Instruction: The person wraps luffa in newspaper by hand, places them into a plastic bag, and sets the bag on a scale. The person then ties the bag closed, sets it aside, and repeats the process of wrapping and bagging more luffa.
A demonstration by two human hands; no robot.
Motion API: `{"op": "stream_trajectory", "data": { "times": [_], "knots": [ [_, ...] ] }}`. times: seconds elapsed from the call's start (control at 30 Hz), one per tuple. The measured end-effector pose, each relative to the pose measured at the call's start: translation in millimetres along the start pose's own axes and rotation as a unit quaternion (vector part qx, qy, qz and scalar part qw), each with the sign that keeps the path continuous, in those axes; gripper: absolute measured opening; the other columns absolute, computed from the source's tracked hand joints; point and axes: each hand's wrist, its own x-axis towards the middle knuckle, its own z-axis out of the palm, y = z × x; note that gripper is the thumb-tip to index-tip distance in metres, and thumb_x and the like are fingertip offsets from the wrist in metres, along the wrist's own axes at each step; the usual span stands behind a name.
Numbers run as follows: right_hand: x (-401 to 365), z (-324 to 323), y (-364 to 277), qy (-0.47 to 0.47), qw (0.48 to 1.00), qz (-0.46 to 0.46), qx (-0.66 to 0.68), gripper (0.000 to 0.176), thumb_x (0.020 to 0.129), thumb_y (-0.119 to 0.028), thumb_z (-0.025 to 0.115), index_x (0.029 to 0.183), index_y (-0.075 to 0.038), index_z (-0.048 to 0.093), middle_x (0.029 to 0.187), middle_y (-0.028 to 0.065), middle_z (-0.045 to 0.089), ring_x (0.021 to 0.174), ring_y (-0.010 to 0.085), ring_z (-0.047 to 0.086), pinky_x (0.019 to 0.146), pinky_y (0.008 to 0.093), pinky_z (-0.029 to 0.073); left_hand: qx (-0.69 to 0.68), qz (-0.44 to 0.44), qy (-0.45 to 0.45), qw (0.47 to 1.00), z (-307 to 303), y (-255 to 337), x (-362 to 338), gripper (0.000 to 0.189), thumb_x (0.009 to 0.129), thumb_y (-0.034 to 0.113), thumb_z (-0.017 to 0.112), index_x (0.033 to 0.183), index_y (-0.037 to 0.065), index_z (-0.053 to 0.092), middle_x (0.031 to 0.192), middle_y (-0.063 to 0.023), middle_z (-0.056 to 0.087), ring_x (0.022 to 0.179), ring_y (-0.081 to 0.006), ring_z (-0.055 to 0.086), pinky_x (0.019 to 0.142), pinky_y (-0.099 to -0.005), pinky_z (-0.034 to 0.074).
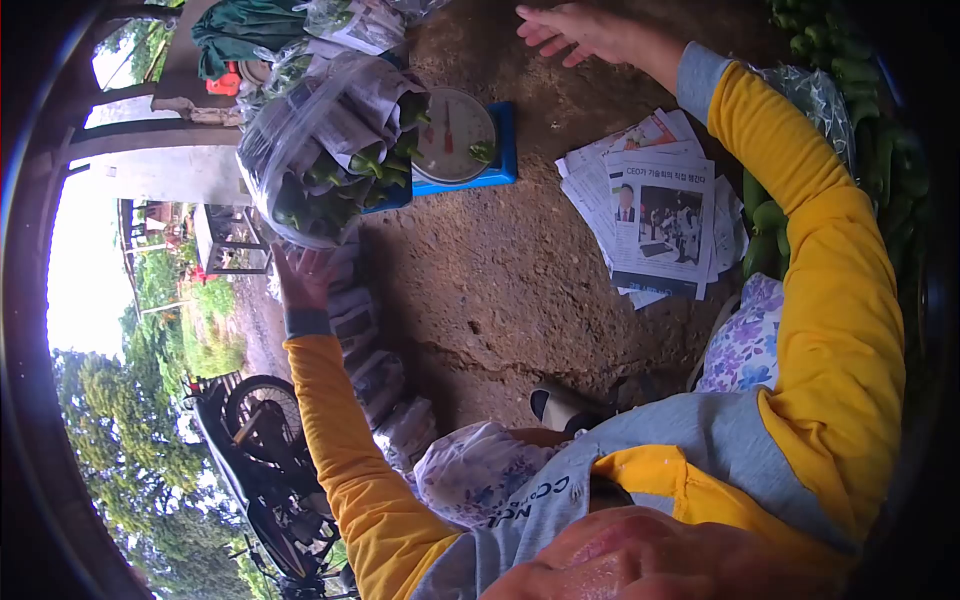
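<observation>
Left hand (306, 278) lay at the lower edge of the plastic bag (335, 150) of newspaper-wrapped peppers, beside the dial scale (455, 138), presumably to steady it; fingers partly hidden, grip undeterminable. Right hand (580, 32): fingers spread, empty. Loose newspapers (655, 215) lay flat, likely within reach for wrapping.

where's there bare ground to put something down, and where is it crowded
The widest bare patch of brown ground lies between the blue scale, newspaper sheets, shoe and wrapped bundles. A narrower strip separates scale and sheets. Crowded: left, around the bagged peppers and left hand; right, along the piled green vegetables.
</observation>
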Motion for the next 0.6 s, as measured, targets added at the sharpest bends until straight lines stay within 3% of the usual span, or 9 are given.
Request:
{"op": "stream_trajectory", "data": {
  "times": [0.07,0.17,0.2,0.3,0.37,0.47,0.53,0.6],
  "knots": [
    [-11.0,-11.6,14.3,0.023,0.999,0.010,0.023,0.071,0.087,-0.059,0.045,0.124,0.001,0.048,0.121,0.0155,0.054,0.105,0.0267,0.054,0.082,0.0422,0.047,0.010,0.001,0.009,1.000,-15.8,-4.9,-3.4,0.103,0.076,0.068,0.054,0.144,0.008,0.006,0.142,-0.0165,0.027,0.117,-0.0279,0.047,0.085,-0.0472,0.045],
    [-9.2,-27.1,41.3,0.077,0.996,0.028,-0.036,0.062,0.086,-0.059,0.047,0.121,-0.008,0.052,0.116,0.0064,0.054,0.100,0.0194,0.054,0.079,0.0344,0.046,0.056,0.027,-0.011,0.998,-17.9,-4.4,-30.1,0.103,0.076,0.065,0.056,0.144,0.007,0.006,0.143,-0.0167,0.026,0.118,-0.0269,0.046,0.085,-0.0476,0.044],
    [-9.6,-33.2,48.0,0.079,0.996,0.025,-0.030,0.064,0.084,-0.061,0.047,0.121,-0.008,0.053,0.114,0.0060,0.054,0.097,0.0191,0.054,0.077,0.0339,0.045,0.035,0.012,-0.004,0.999,-12.0,-1.3,-44.9,0.088,0.083,0.056,0.054,0.144,0.010,0.012,0.142,-0.0136,0.030,0.119,-0.0256,0.045,0.086,-0.0462,0.042],
    [-7.5,-45.8,56.1,0.082,0.996,0.023,0.000,0.067,0.082,-0.064,0.048,0.118,-0.008,0.054,0.109,0.0051,0.055,0.091,0.0181,0.053,0.072,0.0331,0.045,0.104,0.060,-0.064,0.991,-18.2,-14.7,-76.0,0.069,0.090,0.047,0.049,0.143,0.012,0.021,0.139,-0.0097,0.036,0.121,-0.0242,0.044,0.088,-0.0429,0.041],
    [-7.4,-49.2,54.2,0.083,0.995,0.034,0.033,0.065,0.082,-0.063,0.050,0.117,-0.008,0.055,0.107,0.0050,0.056,0.090,0.0173,0.053,0.070,0.0335,0.045,0.159,0.050,-0.036,0.985,10.3,-13.3,-115.3,0.055,0.094,0.040,0.042,0.141,0.014,0.027,0.136,-0.0062,0.040,0.122,-0.0230,0.044,0.088,-0.0385,0.040],
    [-19.5,-48.6,26.5,0.060,0.994,0.005,0.087,0.063,0.087,-0.056,0.047,0.116,-0.001,0.053,0.110,0.0115,0.059,0.094,0.0224,0.058,0.074,0.0394,0.049,0.264,0.077,-0.085,0.958,31.5,-21.3,-159.1,0.059,0.090,0.026,0.056,0.140,0.012,0.028,0.137,-0.0056,0.039,0.121,-0.0238,0.045,0.092,-0.0409,0.039],
    [-22.1,-48.0,14.0,0.051,0.992,-0.010,0.114,0.058,0.087,-0.055,0.049,0.112,-0.002,0.054,0.105,0.0097,0.061,0.087,0.0207,0.059,0.069,0.0376,0.049,0.267,0.105,-0.117,0.951,37.0,-40.5,-173.0,0.068,0.083,0.018,0.066,0.139,0.009,0.029,0.137,-0.0093,0.037,0.119,-0.0267,0.046,0.094,-0.0402,0.040],
    [-26.7,-43.7,-0.4,0.046,0.990,-0.028,0.127,0.055,0.087,-0.054,0.050,0.109,-0.003,0.056,0.102,0.0084,0.062,0.082,0.0194,0.060,0.066,0.0361,0.049,0.404,0.135,-0.125,0.896,40.4,-51.3,-196.0,0.068,0.082,0.021,0.067,0.138,0.006,0.030,0.137,-0.0129,0.037,0.120,-0.0276,0.044,0.094,-0.0376,0.040]
  ]
}}
